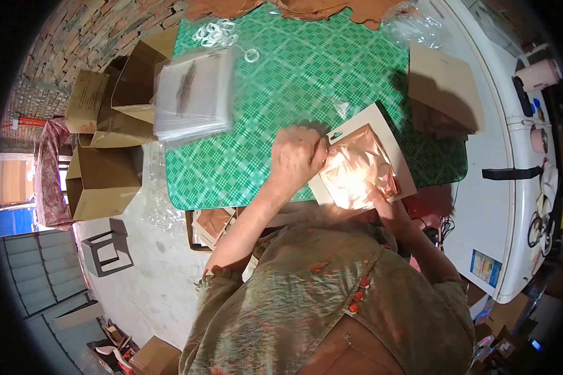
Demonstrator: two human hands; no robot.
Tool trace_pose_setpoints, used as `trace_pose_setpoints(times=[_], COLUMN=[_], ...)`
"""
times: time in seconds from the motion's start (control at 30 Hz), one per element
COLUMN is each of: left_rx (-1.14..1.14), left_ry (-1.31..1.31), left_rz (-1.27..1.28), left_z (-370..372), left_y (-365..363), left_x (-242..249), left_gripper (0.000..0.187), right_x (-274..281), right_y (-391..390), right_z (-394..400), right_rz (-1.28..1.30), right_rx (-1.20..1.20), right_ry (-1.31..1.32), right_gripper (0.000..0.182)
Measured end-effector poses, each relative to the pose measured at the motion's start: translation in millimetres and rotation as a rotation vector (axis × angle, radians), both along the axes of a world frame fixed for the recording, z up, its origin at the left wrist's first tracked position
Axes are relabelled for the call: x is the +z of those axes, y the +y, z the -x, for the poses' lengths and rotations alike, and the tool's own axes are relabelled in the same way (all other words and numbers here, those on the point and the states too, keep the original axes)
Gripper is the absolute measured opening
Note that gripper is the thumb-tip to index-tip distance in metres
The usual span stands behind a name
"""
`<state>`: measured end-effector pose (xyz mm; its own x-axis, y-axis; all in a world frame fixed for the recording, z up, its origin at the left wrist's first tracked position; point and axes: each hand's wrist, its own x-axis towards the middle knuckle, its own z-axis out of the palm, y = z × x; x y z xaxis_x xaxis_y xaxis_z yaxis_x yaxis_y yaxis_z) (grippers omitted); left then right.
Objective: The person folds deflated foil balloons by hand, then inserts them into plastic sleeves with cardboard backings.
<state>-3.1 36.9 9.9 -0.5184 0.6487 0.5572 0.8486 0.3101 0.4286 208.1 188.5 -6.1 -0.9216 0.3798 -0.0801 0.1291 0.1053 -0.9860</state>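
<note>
In front of my chest, over the near edge of the green table, is a tilted pale card [401, 164] with a hang hole in its upper left corner. A shiny copper-coloured foil packet [360, 164] lies on the card, and a bright glare washes out part of it. My left hand [299, 153] is closed at the card's left edge, its fingertips hidden. My right hand [385, 207] grips the lower right side, thumb on the foil and other fingers out of sight beneath. A small clear plastic scrap [342, 107] lies just beyond the card.
A stack of clear plastic bags [194, 94] lies at the table's left, with white rings [216, 32] behind it. Brown cards [445, 87] are stacked at the right. Open cardboard boxes [109, 172] stand left of the green tablecloth [281, 75]. Brown pieces [313, 7] line the far edge.
</note>
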Motion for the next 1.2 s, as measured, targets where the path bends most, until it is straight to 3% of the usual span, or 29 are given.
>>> trace_pose_setpoints(times=[0.1,0.27,0.47,0.97,1.2], left_rx=[0.030,-0.001,-0.002,0.099,0.107], left_ry=[-0.010,-0.031,-0.010,-0.073,-0.105], left_rz=[0.035,0.046,0.077,0.066,0.084], left_z=[8,11,8,10,13], left_y=[4,11,12,21,25], left_x=[-1,-1,-1,-8,-7], left_gripper=[0.016,0.017,0.016,0.017,0.017], right_x=[27,24,57,51,63], right_y=[11,21,31,41,45], right_z=[1,10,27,31,42], right_rz=[-0.144,0.402,0.377,0.301,0.361], right_rx=[0.160,0.088,0.185,0.314,0.241], right_ry=[-0.045,-0.400,-0.742,-0.778,-0.922], right_gripper=[0.022,0.026,0.034,0.046,0.049])
